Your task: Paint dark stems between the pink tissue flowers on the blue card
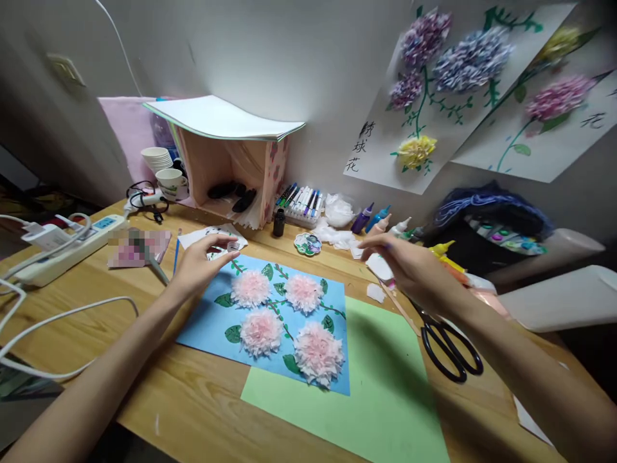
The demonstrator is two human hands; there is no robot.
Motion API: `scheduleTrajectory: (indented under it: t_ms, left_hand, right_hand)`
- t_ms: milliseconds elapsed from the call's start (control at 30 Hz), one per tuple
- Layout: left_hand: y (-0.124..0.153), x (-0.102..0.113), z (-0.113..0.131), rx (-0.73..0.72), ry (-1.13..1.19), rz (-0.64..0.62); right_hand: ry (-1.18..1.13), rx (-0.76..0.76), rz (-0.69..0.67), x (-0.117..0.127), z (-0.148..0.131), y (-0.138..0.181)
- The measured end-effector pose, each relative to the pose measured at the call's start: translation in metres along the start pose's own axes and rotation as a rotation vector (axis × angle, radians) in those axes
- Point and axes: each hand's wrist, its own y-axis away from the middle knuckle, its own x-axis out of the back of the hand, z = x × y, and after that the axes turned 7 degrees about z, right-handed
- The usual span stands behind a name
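Observation:
My left hand [205, 262] hovers at the upper left corner of a blue sheet of paper [212, 328], thumb and index finger curved with a gap between them. A small pale round thing [232, 245] shows in that gap; I cannot tell whether it is touched. The sheet bears several fluffy pink paper flowers [261, 332] with painted green leaves [233, 334] and stems. My right hand [407, 267] hangs in the air right of the sheet, fingers bent and apart, nothing seen in it. Below it lies a green sheet [385, 373], partly under the blue one.
Black-handled scissors [450, 350] lie under my right forearm. Paint bottles [362, 218], a paint palette [307, 244], a marker set [303, 204] and a small dark bottle [279, 222] stand along the back. A power strip [72, 247] with white cables is at left.

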Motion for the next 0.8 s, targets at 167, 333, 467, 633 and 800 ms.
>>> scheduleTrajectory:
  t_ms: [167,333,467,633,800]
  left_hand:
    - [-0.005,-0.015,0.009,-0.131,-0.031,-0.087]
    - [-0.005,-0.011,0.006,-0.185,-0.079,-0.108]
    - [-0.007,-0.003,0.005,-0.148,-0.088,-0.071]
    - [-0.006,-0.002,0.006,-0.147,-0.095,-0.058]
    - [-0.007,0.000,0.010,-0.164,-0.112,-0.046]
  right_hand:
    - [0.049,-0.315,-0.479,-0.042,0.036,-0.012]
    - [0.000,-0.432,-0.654,-0.070,0.054,-0.010]
    - [-0.092,-0.474,-0.754,-0.075,0.058,-0.016]
    - [-0.206,-0.434,-0.726,-0.073,0.057,-0.018]
    - [-0.206,-0.395,-0.571,-0.059,0.048,-0.010]
